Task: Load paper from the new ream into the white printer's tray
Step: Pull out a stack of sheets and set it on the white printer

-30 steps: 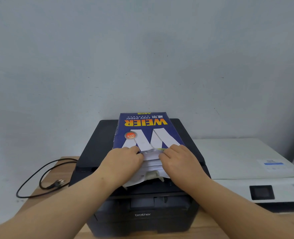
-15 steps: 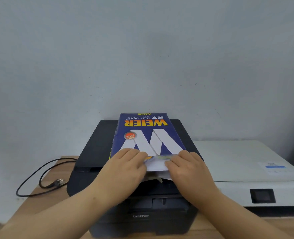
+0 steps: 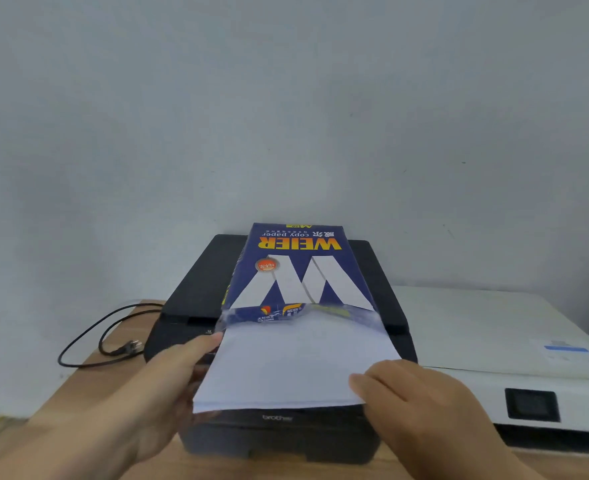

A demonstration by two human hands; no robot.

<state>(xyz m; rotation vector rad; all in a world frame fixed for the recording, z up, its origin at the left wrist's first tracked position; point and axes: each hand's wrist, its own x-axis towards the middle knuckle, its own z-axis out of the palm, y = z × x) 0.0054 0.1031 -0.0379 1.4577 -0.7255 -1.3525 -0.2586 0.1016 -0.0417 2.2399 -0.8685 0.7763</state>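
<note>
A blue ream of copy paper (image 3: pixel 296 268) lies on top of a black printer (image 3: pixel 199 289), its near end torn open. A stack of white sheets (image 3: pixel 296 365) sticks halfway out of the wrapper toward me. My left hand (image 3: pixel 168 379) grips the stack's left edge, thumb on top. My right hand (image 3: pixel 410 400) holds the stack's near right corner. The white printer (image 3: pixel 494 334) sits to the right of the black one, lid closed; its tray is not visible.
A black power cable with a plug (image 3: pixel 113 337) lies coiled on the wooden table (image 3: pixel 89 386) left of the black printer. A plain wall stands close behind both printers. A small dark screen (image 3: pixel 532 405) is on the white printer's front.
Both hands moved apart from the torn wrapper end to the sides of the sheets, and the white stack has slid well out of the wrapper toward me.
</note>
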